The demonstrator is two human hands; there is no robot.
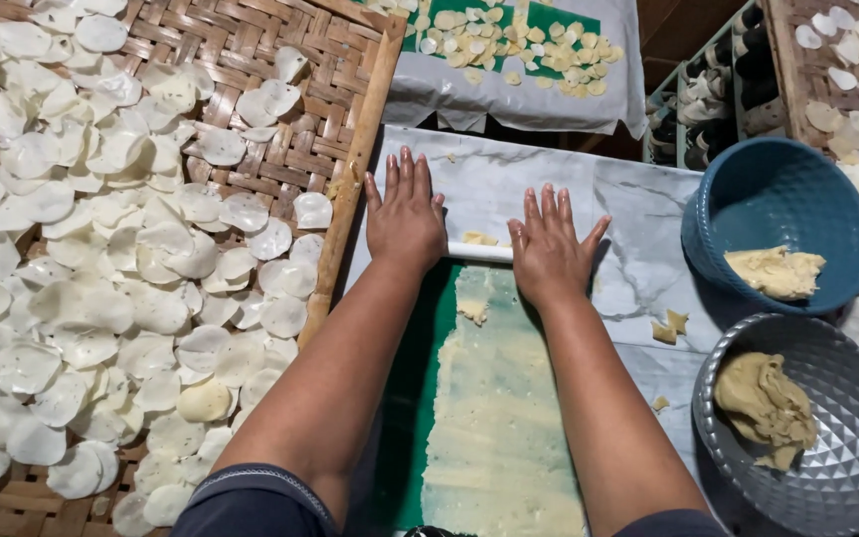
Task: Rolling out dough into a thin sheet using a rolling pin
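Marble-patterned desk [638, 268] fills the centre of the head view, with a green mat [410, 398] laid on it. Left hand [406, 214] and right hand [549, 244] both lie flat, palms down and fingers spread, on a white rolling pin [479, 252]; neither hand is clenched, each presses on the pin rather than wrapping it. Pin lies crosswise at the far end of a long, thin strip of pale dough [499, 418], which runs along the green mat toward the person. A little dough sticks up just behind the pin between the hands.

Left of the desk: woven bamboo tray [251, 40], touching the desk edge, covered with many thin white dough rounds [101, 268], overlapping. Right of the desk: blue bowl [777, 199] holding a pale dough lump; just nearer, a silver faceted bowl [847, 447] holding a darker tan lump. Small dough scraps [670, 328] lie on the marble between the right hand and the bowls. Far side: a cloth-covered surface [519, 94] with yellowish rounds.
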